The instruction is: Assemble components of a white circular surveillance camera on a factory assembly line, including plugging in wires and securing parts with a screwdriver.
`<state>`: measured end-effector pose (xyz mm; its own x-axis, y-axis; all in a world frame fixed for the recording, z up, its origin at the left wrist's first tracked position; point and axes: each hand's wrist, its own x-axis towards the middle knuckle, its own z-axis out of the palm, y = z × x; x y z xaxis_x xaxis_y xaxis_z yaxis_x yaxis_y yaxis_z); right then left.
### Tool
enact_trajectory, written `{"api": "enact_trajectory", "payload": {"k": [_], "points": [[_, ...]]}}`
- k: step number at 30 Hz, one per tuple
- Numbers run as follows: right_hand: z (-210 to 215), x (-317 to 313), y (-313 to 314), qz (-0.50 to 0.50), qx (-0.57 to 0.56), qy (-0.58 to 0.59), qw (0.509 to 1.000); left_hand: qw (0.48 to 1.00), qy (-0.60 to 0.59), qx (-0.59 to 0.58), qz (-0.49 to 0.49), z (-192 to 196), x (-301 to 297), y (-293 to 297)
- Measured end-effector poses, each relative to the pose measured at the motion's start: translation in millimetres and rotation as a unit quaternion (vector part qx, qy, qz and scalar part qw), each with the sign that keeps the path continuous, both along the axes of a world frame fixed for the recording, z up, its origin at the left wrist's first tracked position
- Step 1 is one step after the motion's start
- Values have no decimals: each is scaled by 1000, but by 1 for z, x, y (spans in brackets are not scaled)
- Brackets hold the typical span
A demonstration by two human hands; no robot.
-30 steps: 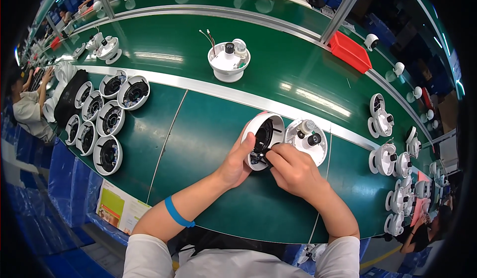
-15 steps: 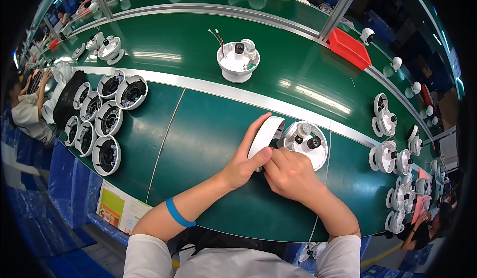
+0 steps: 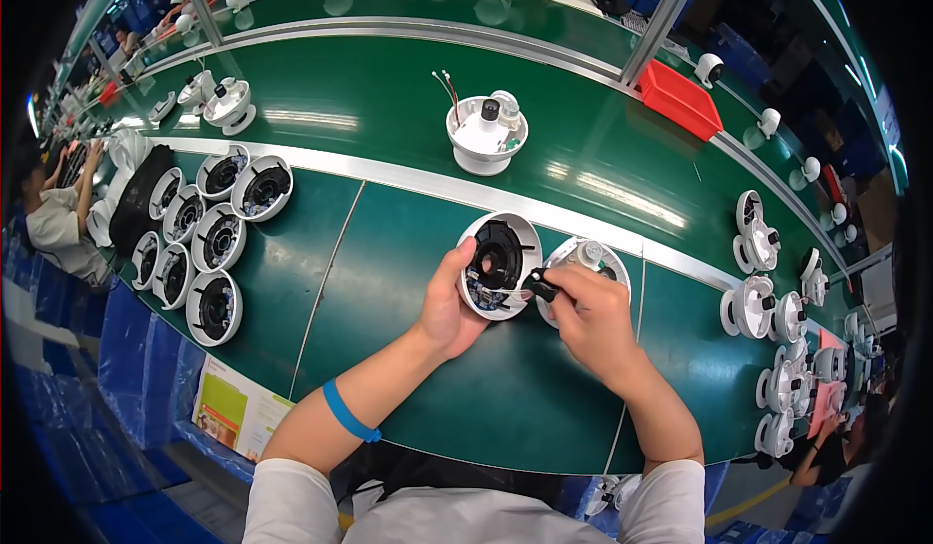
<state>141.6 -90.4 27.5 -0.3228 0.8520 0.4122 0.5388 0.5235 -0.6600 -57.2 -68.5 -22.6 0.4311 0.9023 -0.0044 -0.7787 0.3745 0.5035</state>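
Observation:
My left hand (image 3: 449,303) grips a white round camera housing (image 3: 472,303) by its left side, its hollow inside turned up. A black ring (image 3: 499,255) and a small circuit board sit inside it. At the housing's right edge my right hand (image 3: 595,318) pinches a small black part (image 3: 541,285); a thin wire seems to run from it into the housing. Just behind my right hand, a white camera body (image 3: 614,260) rests on the table, partly covered by my fingers.
Several open white housings (image 3: 214,308) stand grouped at the left. On the green conveyor (image 3: 369,77) ahead sits a white camera base (image 3: 488,134) with loose wires. A red tray (image 3: 680,99) lies at the far right; several assembled cameras (image 3: 753,306) line the right side. Co-workers sit at both sides.
The housing has been turned so its inside faces up. My right hand has moved right, and the black part now shows in its fingers. The camera base on the conveyor has shifted right.

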Motion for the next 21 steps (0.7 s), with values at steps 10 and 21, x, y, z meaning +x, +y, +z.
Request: {"api": "enact_trajectory", "payload": {"k": [10, 21], "points": [[7, -7, -4, 94, 129, -88, 983, 972, 185, 144, 15, -3, 19, -7], [10, 2, -6, 61, 183, -193, 962, 950, 221, 218, 22, -5, 30, -7]]}}
